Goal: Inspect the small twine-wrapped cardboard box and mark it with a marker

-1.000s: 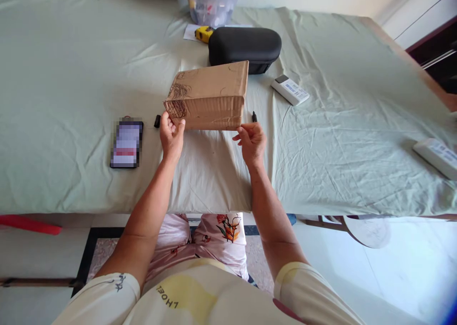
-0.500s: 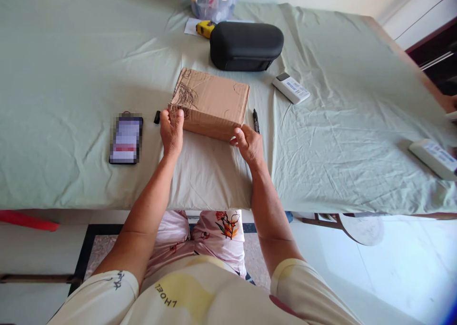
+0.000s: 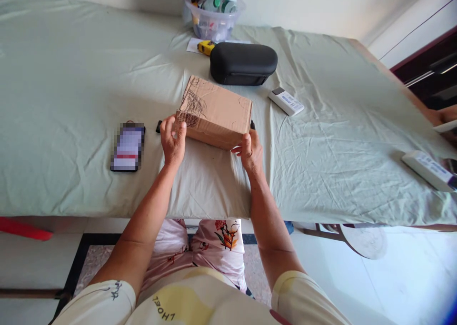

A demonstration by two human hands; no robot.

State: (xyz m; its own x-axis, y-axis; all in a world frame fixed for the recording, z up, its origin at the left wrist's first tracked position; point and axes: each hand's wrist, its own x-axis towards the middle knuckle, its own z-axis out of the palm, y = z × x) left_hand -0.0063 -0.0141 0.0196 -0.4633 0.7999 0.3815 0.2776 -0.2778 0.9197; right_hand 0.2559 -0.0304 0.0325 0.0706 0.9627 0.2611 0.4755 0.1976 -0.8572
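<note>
A brown cardboard box [image 3: 219, 101] with dark scribbles on its left end lies between my hands on the cloth-covered table. At its near left corner, my left hand [image 3: 173, 139] grips it, thumb against the front side. My right hand [image 3: 251, 153] holds the near right corner, with the thumb on the front and some fingers hidden at the side and underneath. The tip of a black marker [image 3: 253, 124] shows just beyond my right hand, its rest covered. Beside my left fingers lies a small black cap [image 3: 158, 126].
A phone [image 3: 127, 148] lies left. Behind the box are a black case [image 3: 243, 64], a yellow tape measure [image 3: 206, 47] and a clear tub [image 3: 214, 26] of bottles. White labelled packs [image 3: 286, 101] lie to the right. The table's green cloth [image 3: 64, 101] is wrinkled.
The view has tilted up, bringing more of the tub into sight. The box is turned slightly and sits a little further right relative to the phone. My right hand now covers more of the marker.
</note>
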